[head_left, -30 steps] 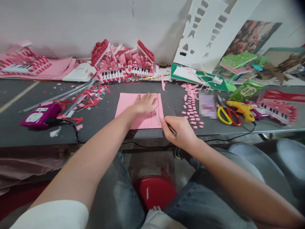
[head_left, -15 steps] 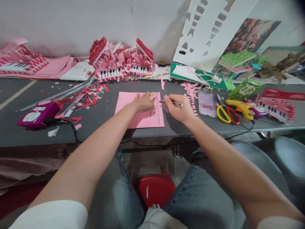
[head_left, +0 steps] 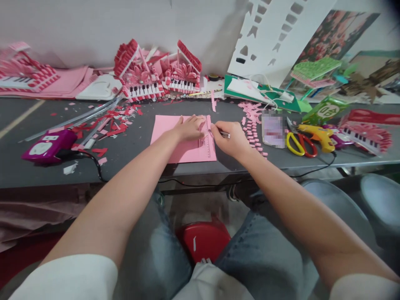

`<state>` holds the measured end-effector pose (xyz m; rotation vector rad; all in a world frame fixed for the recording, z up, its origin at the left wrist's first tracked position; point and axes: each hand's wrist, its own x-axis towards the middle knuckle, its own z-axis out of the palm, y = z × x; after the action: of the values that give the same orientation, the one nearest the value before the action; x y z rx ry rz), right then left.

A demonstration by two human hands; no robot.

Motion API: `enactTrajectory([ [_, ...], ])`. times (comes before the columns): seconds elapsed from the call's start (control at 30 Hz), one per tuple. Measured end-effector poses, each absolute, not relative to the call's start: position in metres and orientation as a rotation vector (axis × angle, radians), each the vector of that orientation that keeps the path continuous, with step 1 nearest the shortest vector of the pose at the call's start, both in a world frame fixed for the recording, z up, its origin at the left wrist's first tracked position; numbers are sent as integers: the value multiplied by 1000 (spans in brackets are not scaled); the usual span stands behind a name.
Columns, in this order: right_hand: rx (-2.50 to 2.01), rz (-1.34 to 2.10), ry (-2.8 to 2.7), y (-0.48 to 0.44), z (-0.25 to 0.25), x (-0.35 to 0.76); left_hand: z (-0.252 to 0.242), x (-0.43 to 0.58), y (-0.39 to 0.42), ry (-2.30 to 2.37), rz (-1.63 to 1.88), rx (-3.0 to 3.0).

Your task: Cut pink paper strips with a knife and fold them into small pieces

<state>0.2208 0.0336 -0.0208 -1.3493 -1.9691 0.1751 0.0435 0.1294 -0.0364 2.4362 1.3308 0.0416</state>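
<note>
A pink foam-like sheet point(head_left: 165, 137) lies flat in front of me, with a clear ruler point(head_left: 208, 148) upright along its right side. My left hand point(head_left: 190, 128) rests flat over the sheet, fingers spread, pressing on the ruler. In my right hand point(head_left: 229, 135) is a slim pen point(head_left: 225, 134) with a silvery end, gripped between thumb and fingers. Its tip meets the sheet beside the ruler's right edge, partly hidden by my fingers. Small pink rolled pieces point(head_left: 251, 132) stand in rows just right of that hand.
Red-and-yellow scissors point(head_left: 295, 143), a yellow glue gun point(head_left: 325, 135) and a phone point(head_left: 272, 130) lie to the right. On the left are a purple device point(head_left: 50, 146) and red scraps point(head_left: 106, 131). Pink piano models point(head_left: 143, 89) line the wall. A black cable point(head_left: 187, 184) runs along the front edge.
My right hand has moved left, bringing the pen from the sheet's right margin to the ruler's edge. My left hand stays on the ruler. The whole view has shifted slightly.
</note>
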Motion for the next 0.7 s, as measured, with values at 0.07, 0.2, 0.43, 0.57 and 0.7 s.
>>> enactTrajectory([
  [0.07,-1369,158,-2010,31,-21,218,-36,43,127,1320,57,2429],
  [0.2,-1435,101,-2083,23,-20,210,-37,41,122,1305,119,2433],
  [0.43,-1480,104,-2129,-8,-17,204,-41,40,116,1312,174,2402],
  [0.57,-1444,92,-2135,-25,-17,203,-36,45,114,1339,121,2391],
  [0.7,-1436,117,-2125,-38,-15,205,-34,48,114,1372,99,2404],
])
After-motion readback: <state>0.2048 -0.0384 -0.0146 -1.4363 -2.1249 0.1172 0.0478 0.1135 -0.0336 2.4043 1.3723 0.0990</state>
